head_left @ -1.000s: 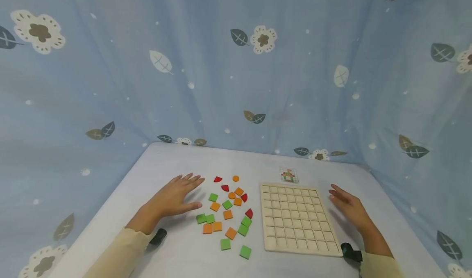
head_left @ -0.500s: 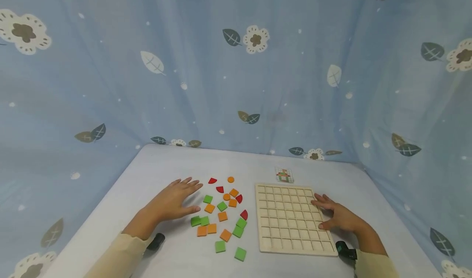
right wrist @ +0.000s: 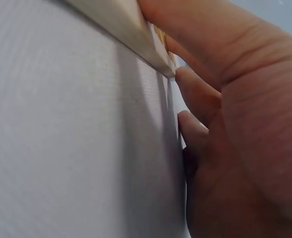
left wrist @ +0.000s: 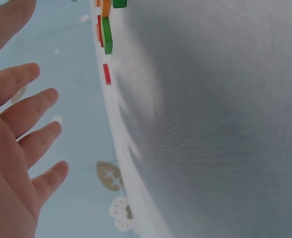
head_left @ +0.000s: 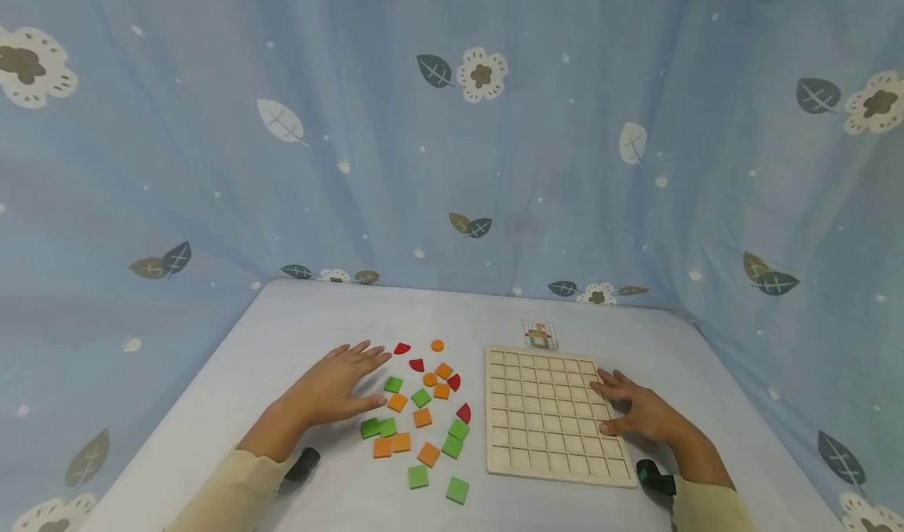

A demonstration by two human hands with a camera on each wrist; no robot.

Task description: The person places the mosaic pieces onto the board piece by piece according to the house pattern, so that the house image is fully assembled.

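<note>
My left hand (head_left: 337,387) hovers with fingers spread at the left of the loose pieces, holding nothing; in the left wrist view its fingers (left wrist: 29,114) are extended above the white tabletop. Nearest to it are green square tiles (head_left: 393,384), orange square tiles (head_left: 397,402) and red quarter-round pieces (head_left: 402,348). My right hand (head_left: 646,413) touches the right edge of a pale wooden grid board (head_left: 558,478), thumb and fingertips at its rim. In the right wrist view, the thumb (right wrist: 195,25) lies along the board's edge (right wrist: 131,34).
Two orange discs (head_left: 438,345) lie among the tiles. Behind the board is a small pattern card (head_left: 540,335) printed with a coloured figure. A blue curtain (head_left: 452,140) with leaves and flowers encloses the white table (head_left: 339,304) at the back and sides.
My right hand has come left from beside the board to its right edge. The board has shifted slightly left and away. The left hand stays nearly in place; the head view has turned a little.
</note>
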